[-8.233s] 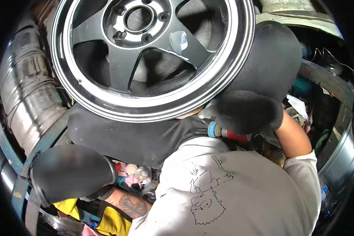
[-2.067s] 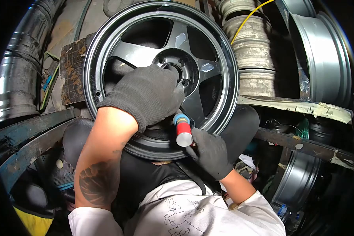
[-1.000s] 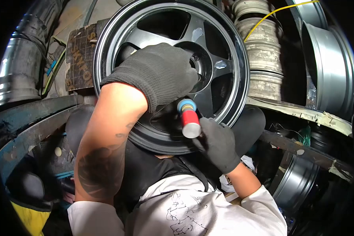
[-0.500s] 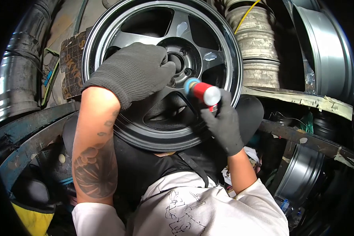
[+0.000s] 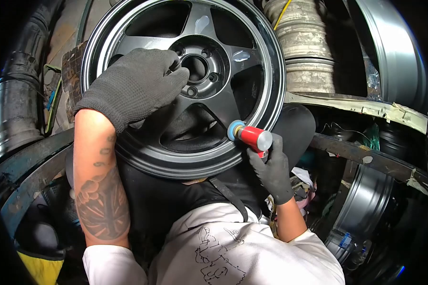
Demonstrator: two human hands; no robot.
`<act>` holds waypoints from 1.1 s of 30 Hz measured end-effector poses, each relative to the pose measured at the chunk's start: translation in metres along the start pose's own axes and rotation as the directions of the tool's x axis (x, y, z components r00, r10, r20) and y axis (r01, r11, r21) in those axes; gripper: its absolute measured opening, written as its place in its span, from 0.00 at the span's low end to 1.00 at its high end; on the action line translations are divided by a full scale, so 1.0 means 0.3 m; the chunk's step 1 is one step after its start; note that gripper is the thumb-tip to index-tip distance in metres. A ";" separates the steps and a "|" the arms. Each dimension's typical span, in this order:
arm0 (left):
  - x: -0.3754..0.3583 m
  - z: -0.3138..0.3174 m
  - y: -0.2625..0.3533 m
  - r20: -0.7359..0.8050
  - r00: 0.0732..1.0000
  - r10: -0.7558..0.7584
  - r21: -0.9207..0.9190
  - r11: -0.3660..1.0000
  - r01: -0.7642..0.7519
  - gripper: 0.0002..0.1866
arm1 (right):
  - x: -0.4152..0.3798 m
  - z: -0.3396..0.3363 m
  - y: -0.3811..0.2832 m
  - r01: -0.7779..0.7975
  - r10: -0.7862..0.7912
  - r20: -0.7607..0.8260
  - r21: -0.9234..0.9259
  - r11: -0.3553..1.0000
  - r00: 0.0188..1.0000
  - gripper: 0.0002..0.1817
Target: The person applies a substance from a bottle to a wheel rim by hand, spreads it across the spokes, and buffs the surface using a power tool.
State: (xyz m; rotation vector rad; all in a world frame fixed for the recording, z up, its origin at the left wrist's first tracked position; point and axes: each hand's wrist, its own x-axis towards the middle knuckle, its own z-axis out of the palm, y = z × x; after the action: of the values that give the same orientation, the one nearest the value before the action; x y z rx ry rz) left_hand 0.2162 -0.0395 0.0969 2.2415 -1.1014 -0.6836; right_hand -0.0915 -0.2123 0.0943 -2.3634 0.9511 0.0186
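A dark grey alloy wheel [image 5: 228, 159] with wide spokes lies face up across the lap. My left hand [image 5: 133, 85], in a black knit glove, is closed over its left spoke beside the centre hole [image 5: 195, 67]. My right hand [image 5: 273, 171], gloved too, grips a small red air sander [image 5: 252, 137] with a silver end and a round blue pad [image 5: 234, 129]. The pad overlaps the lower end of the lower-right spoke in this view. Pale smeared patches [image 5: 241, 56] mark two other spokes. The left fingertips are hidden under the hand.
Stacked wheel barrels [image 5: 304, 71] stand behind on the right, near a large silver rim [image 5: 397, 52]. Another silver rim [image 5: 364, 202] sits lower right below a metal rail [image 5: 361, 152]. A brown block [image 5: 73, 71] and dark metal cylinders [image 5: 21, 90] are at left.
The sander in my right hand has moved down toward the wheel's lower-right edge. The wheel and my left hand appear shifted left together in view.
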 end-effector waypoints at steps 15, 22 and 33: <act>0.003 0.010 -0.004 -0.020 0.999 0.043 -0.014 0.999 -0.043 0.20 | -0.013 0.042 -0.091 0.147 -0.130 0.188 -0.081 0.986 0.974 0.26; 0.002 -0.010 0.007 -0.016 0.999 0.048 -0.007 0.999 -0.048 0.20 | 0.038 0.020 -0.140 0.110 -0.079 0.256 -0.106 0.988 0.964 0.27; -0.013 -0.014 0.009 -0.026 0.999 0.032 0.012 0.999 -0.031 0.21 | 0.060 -0.022 -0.129 0.185 -0.139 0.284 -0.141 0.973 0.949 0.28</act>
State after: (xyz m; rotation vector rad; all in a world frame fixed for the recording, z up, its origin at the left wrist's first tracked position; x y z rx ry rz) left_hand 0.2152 -0.0366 0.1026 2.2317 -1.1278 -0.6344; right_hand -0.0548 -0.2049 0.1158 -2.5014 0.6411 0.3629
